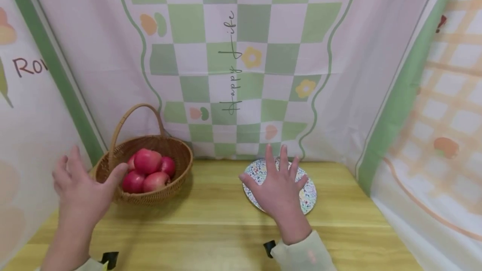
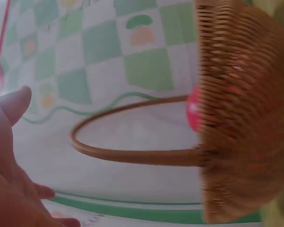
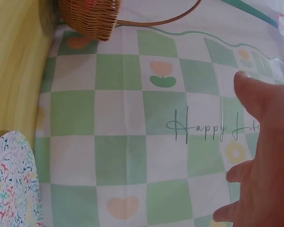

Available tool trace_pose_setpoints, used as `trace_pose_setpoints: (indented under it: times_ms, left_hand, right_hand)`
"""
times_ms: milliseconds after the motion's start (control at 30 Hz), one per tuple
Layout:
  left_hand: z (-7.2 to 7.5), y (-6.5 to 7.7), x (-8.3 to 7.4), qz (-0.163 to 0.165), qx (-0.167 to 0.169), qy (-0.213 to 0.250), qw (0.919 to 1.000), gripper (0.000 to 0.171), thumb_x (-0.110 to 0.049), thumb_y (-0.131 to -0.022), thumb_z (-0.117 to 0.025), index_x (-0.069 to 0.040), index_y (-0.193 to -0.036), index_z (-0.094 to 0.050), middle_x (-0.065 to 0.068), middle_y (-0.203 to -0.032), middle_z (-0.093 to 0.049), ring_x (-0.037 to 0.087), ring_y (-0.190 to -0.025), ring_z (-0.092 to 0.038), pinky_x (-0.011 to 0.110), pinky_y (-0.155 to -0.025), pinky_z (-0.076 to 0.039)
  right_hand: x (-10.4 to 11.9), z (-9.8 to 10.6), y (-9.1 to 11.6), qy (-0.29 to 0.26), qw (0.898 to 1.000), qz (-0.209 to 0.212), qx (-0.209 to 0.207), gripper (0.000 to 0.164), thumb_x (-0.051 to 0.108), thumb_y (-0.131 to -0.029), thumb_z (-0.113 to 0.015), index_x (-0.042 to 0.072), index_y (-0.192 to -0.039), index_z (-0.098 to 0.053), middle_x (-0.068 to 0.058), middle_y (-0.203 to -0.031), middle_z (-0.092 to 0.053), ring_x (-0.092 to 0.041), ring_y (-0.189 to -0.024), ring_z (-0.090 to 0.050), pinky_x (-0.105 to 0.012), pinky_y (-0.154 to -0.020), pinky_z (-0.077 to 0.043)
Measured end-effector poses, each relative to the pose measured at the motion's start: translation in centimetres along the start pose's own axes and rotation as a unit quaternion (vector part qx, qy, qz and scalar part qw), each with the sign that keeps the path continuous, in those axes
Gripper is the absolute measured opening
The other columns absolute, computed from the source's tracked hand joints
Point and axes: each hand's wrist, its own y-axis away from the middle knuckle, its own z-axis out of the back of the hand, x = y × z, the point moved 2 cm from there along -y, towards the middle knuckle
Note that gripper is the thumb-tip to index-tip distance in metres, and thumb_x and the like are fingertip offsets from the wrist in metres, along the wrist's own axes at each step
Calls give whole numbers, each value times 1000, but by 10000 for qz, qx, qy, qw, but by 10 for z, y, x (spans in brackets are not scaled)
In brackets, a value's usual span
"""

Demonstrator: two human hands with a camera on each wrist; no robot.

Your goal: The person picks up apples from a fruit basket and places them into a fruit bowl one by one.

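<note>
On the left of the table stands a brown wicker basket (image 1: pixel 162 198) with one arched handle, and several red apples (image 1: pixel 148 161) are heaped inside it. My left hand (image 1: pixel 83 195) hovers at the basket's near left side, fingers spread, holding nothing. In the left wrist view the basket (image 2: pixel 246 113) shows side-on, apart from the hand (image 2: pixel 14 165). A round plate (image 1: pixel 308 193) with a colourful speckled pattern lies at the right. Above it my right hand (image 1: pixel 280 191) is spread out and empty, hiding part of the plate. The right wrist view shows the plate's edge (image 3: pixel 14 184) well away from the fingers.
The wooden table (image 1: pixel 211 221) carries the basket and plate. A checkered cloth (image 1: pixel 252 87) with lettering hangs behind it. Printed cloths also hang at the left (image 1: pixel 30 137) and at the right (image 1: pixel 444 137). A black piece (image 1: pixel 269 249) sits by the right sleeve.
</note>
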Motion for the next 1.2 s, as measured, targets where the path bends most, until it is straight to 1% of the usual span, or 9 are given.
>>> trace_pose_setpoints:
  times_ms: [233,400,567,733,833,900,1000,1100,1200]
  left_hand:
    - [-24,-17,36,696,927,230,9930,121,-67,-87,-59,-7,-153,24,32,-151,31,63,-136,11,80,-95,-18]
    - [-41,-23,52,845,1327,384,9868,122,-66,-87,-60,-6,-152,24,32,-148,37,62,-136,13,78,-98,-18]
    - [-56,-26,61,834,1498,574,9835,118,-61,-89,-62,-2,-154,16,31,-150,34,58,-138,16,75,-103,-14]
    - [-67,-25,64,936,1411,748,9827,116,-60,-89,-63,1,-156,8,27,-154,31,61,-138,6,73,-105,-13]
    - [-71,-23,63,965,1299,831,9833,115,-57,-87,-68,1,-157,3,28,-157,24,62,-137,-6,72,-105,-16]
    - [-73,-22,62,935,1181,864,9848,112,-51,-88,-70,2,-157,0,29,-157,17,62,-136,-13,71,-105,-18]
    - [-76,-21,60,945,981,915,9864,102,-41,-91,-69,5,-156,-5,29,-157,8,59,-135,-19,69,-106,-20]
    - [-79,-21,59,962,817,1032,9866,94,-33,-93,-67,8,-155,-9,28,-157,3,57,-136,-19,67,-108,-20]
    - [-82,-20,58,872,648,1098,9880,86,-24,-91,-68,11,-152,-18,30,-155,-1,56,-135,-21,67,-107,-22]
  right_hand:
    - [3,1,-2,-441,9968,309,-596,105,83,-82,-44,32,-160,3,-16,-164,7,-51,-142,15,-83,-96,-1]
    - [6,0,-9,-1454,9876,376,-464,101,75,-85,-52,33,-160,1,-11,-165,10,-48,-144,12,-80,-100,0]
    - [15,-5,-21,-2900,9560,434,22,100,69,-86,-59,36,-160,0,1,-164,12,-37,-147,10,-74,-106,-6]
    - [33,-11,-29,-3857,9199,534,468,99,64,-86,-64,36,-160,-5,6,-164,7,-28,-148,5,-66,-111,-6]
    - [46,-15,-33,-4580,8842,472,792,95,59,-86,-68,39,-159,-10,4,-165,1,-31,-148,-6,-63,-112,-13]
    - [54,-19,-35,-5192,8471,355,1076,92,55,-86,-70,43,-158,-13,4,-165,-2,-35,-146,-16,-64,-110,-21]
    - [67,-27,-38,-6078,7789,164,1534,87,50,-89,-69,43,-158,-17,0,-165,-3,-39,-143,-23,-66,-102,-33]
    - [77,-34,-40,-6616,7271,66,1834,80,45,-94,-65,38,-159,-19,-4,-165,-5,-42,-144,-19,-68,-98,-36]
    - [82,-42,-41,-6892,6937,-113,2087,79,47,-93,-65,37,-159,-21,-9,-165,-7,-46,-144,-14,-69,-97,-37]
